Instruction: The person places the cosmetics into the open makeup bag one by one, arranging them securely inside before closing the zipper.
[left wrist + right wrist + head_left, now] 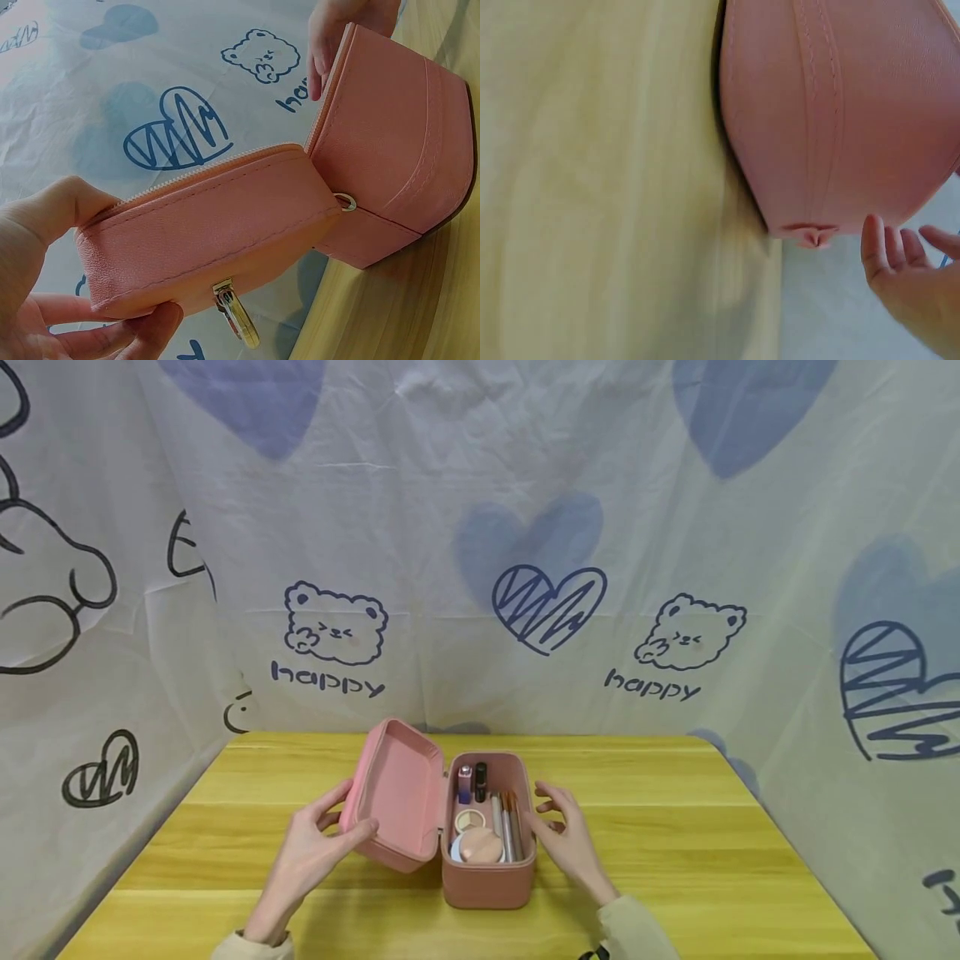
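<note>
A pink cosmetic case [487, 889] sits on the table with its lid [401, 789] swung out to the left. My left hand [307, 843] grips the lid's outer edge, thumb on the rim and fingers beneath, as the left wrist view confirms. At the box's right wall is my right hand [566, 831], fingers loosely bent and thumb by the rim; whether it touches is unclear. Inside lie several makeup brushes [507, 827], a purple-and-silver tube [465, 785], a black tube [481, 781], a small round palette [470, 820] and a beige round piece [480, 845].
A gold clasp [236, 313] hangs from the lid, and a metal ring [345, 202] sits by the hinge. A small pink bow-like tab [811, 237] sticks out of the box. The wooden table [675, 860] ends at a printed cloth [450, 693] behind and beside it.
</note>
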`<act>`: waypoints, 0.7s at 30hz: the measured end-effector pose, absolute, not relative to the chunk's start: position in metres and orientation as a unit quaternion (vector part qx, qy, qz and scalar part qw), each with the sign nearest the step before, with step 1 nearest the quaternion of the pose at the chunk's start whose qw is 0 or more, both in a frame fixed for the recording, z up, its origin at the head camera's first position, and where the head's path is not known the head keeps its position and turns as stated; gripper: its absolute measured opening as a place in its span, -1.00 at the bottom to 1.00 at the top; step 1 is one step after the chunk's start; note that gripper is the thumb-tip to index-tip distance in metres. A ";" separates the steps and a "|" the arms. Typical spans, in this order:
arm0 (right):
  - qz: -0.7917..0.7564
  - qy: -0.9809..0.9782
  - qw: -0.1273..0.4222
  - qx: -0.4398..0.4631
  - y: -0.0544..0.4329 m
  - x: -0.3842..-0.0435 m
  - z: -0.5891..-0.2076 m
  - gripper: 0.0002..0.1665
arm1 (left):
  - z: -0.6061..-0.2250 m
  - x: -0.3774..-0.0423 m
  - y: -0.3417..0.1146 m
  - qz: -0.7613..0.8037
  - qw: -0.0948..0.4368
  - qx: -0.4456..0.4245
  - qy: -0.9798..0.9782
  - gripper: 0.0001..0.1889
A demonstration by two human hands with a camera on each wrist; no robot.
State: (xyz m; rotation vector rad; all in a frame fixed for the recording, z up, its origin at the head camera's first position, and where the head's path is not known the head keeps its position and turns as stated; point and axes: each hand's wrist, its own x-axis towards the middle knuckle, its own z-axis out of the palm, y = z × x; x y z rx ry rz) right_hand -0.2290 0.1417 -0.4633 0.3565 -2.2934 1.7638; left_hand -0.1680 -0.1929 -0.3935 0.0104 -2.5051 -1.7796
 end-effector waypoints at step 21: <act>0.640 -0.740 0.005 0.207 0.157 -0.213 -0.476 -0.26 | -0.401 -0.167 -0.180 -0.608 0.089 -0.011 -0.789 -0.24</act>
